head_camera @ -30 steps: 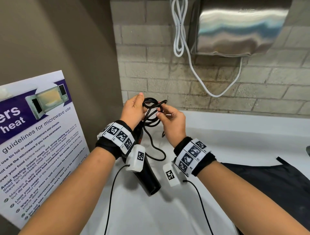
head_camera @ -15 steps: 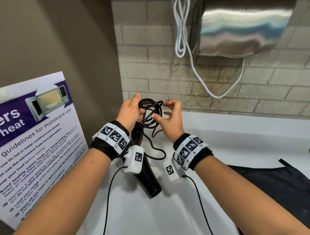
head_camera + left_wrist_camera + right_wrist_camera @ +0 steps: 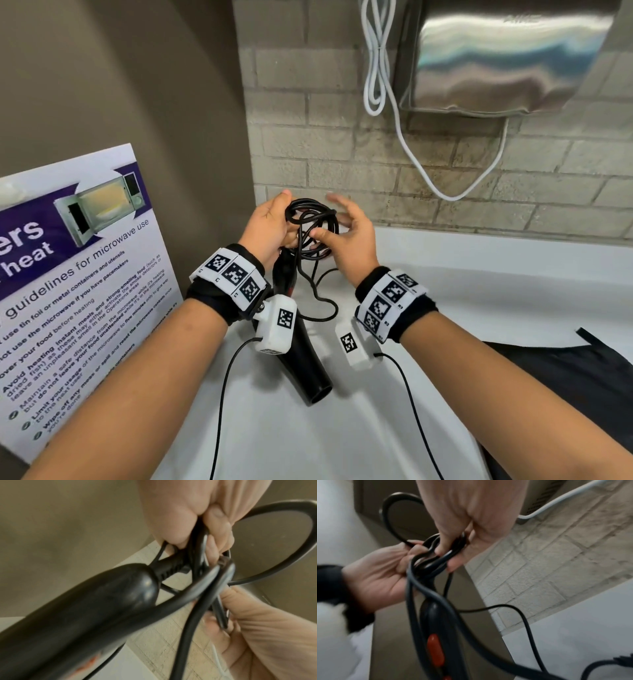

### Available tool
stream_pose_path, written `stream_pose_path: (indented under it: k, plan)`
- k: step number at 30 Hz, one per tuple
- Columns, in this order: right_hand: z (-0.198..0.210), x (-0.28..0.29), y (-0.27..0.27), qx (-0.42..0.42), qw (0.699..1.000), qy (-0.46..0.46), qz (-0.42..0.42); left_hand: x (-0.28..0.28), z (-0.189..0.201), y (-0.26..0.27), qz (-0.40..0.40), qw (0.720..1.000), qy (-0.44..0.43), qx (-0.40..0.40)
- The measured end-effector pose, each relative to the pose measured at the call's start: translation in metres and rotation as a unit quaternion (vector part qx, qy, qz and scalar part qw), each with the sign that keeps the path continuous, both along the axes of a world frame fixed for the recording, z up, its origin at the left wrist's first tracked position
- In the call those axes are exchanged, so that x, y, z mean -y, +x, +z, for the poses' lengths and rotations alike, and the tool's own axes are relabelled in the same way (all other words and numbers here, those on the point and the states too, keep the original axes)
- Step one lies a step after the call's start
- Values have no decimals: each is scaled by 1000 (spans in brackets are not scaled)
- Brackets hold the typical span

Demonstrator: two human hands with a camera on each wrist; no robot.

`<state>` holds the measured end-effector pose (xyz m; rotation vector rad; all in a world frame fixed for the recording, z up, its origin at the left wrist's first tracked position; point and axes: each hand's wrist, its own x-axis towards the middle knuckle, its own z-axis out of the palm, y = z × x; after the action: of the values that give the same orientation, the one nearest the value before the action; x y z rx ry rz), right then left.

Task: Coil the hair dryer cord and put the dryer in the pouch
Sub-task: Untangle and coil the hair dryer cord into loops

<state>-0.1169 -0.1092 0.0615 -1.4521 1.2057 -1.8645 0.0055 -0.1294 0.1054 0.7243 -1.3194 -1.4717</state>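
Note:
My left hand [image 3: 274,226] grips a bundle of black cord [image 3: 310,222] loops up near the brick wall. The black hair dryer [image 3: 305,359] hangs below that hand, nozzle low over the white counter [image 3: 445,294]. Its handle [image 3: 77,608] fills the left wrist view, and its red switch [image 3: 435,649] shows in the right wrist view. My right hand [image 3: 346,236] is at the coil's right side, and its thumb and fingers [image 3: 445,547] pinch the cord loops [image 3: 436,559]. A loose cord tail [image 3: 322,305] trails on the counter. The black pouch [image 3: 565,370] lies flat at the right.
A microwave guidelines poster [image 3: 78,274] leans against the left wall. A steel hand dryer [image 3: 496,58] with a white cable [image 3: 404,137] hangs on the brick wall above. Thin sensor wires [image 3: 222,394] run along both forearms.
The right hand has slid round the coil from the front to its right side, fingers now spread wider. The left hand keeps its grip and has risen slightly.

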Motion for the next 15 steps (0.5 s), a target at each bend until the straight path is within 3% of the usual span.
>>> stream_pose_path:
  k: [5, 10, 12, 15]
  plan:
    - [-12, -6, 3, -176, 960, -168, -136, -3, 1, -1, 34, 999, 6, -22]
    - [-14, -12, 0, -248, 949, -143, -135, -2, 1, 1, 34, 999, 9, -18]
    - [-13, -18, 0, -239, 954, -150, -101, 0, -1, 2, 30, 999, 0, -14]
    - [-6, -16, -7, -138, 984, -101, -47, 0, 0, 1, 35, 999, -1, -9]
